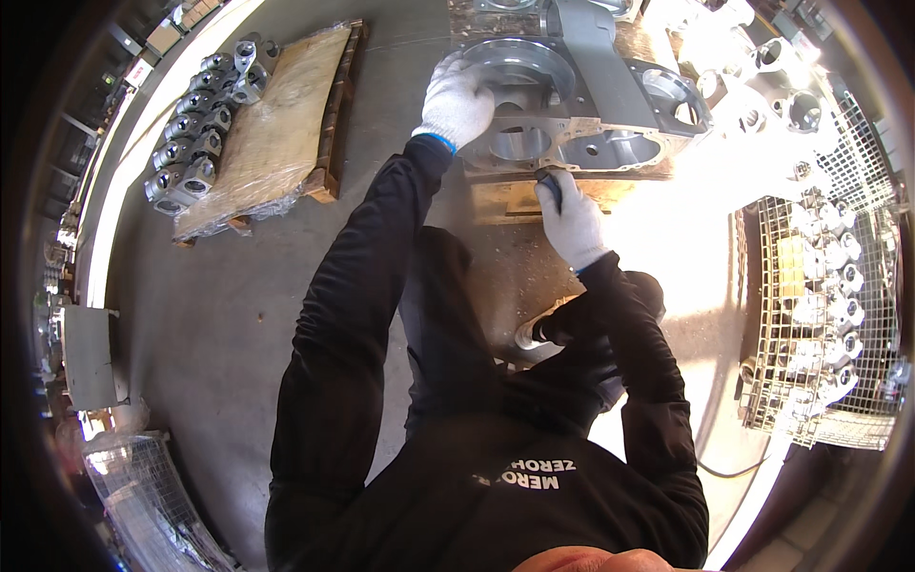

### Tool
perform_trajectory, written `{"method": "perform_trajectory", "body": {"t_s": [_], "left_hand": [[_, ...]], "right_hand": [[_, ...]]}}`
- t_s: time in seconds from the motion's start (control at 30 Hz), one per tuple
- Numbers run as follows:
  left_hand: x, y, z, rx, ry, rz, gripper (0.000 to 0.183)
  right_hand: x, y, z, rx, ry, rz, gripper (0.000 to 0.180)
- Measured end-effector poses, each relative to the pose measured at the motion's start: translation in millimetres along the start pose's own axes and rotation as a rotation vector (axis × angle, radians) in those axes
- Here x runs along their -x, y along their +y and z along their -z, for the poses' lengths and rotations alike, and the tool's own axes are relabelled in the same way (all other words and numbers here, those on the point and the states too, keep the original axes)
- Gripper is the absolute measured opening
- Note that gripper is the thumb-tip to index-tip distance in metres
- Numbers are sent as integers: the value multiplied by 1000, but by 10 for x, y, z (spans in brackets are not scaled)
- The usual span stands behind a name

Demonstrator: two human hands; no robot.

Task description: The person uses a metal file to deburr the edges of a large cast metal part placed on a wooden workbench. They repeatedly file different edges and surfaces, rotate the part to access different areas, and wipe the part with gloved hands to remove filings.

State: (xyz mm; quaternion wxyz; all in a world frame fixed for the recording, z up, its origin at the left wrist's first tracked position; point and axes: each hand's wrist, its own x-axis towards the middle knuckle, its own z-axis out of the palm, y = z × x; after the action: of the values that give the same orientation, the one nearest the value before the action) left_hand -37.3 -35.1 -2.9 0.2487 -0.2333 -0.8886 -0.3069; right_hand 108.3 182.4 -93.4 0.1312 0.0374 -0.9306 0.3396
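Note:
In front of me a large machined metal housing with several round bores lies on a wooden pallet. My left hand, in a white knit glove with a blue cuff edge, grips the rim of the big round bore at the upper left. At the housing's near lower edge is my right hand, also gloved. It holds a small dark tool against or close to that edge; its kind is mostly hidden by the fingers.
To the left, a wooden pallet wrapped in plastic film bears rows of metal castings. More castings stand in glaring sunlight at the upper right. A wire mesh crate with castings stands at the right. A plastic-wrapped mesh crate is at lower left.

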Motion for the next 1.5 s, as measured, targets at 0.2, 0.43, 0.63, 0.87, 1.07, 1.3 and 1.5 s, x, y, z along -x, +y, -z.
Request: {"method": "perform_trajectory", "body": {"t_s": [0.2,0.43,0.63,0.87,1.07,1.3,1.5], "left_hand": [[-1,-46,-58,72,75,62,40],[-8,-33,-138,65,184,21,36],[23,-1,-171,70,216,58,32],[2,36,-100,42,115,68,41],[-16,-56,-252,82,211,40,36],[-38,-110,-207,38,130,53,39],[-8,-148,-130,-10,57,28,41]], "right_hand": [[-119,-90,-137,109,112,-28,31],[-78,-68,-375,136,140,-100,36],[4,-558,-765,-32,130,-290,41],[-109,-1037,-783,-311,129,-306,48],[-364,-1240,-309,-595,-23,-319,40],[-558,-1171,451,-1043,-301,-436,29],[-747,-595,923,-957,-443,-535,35]]}}
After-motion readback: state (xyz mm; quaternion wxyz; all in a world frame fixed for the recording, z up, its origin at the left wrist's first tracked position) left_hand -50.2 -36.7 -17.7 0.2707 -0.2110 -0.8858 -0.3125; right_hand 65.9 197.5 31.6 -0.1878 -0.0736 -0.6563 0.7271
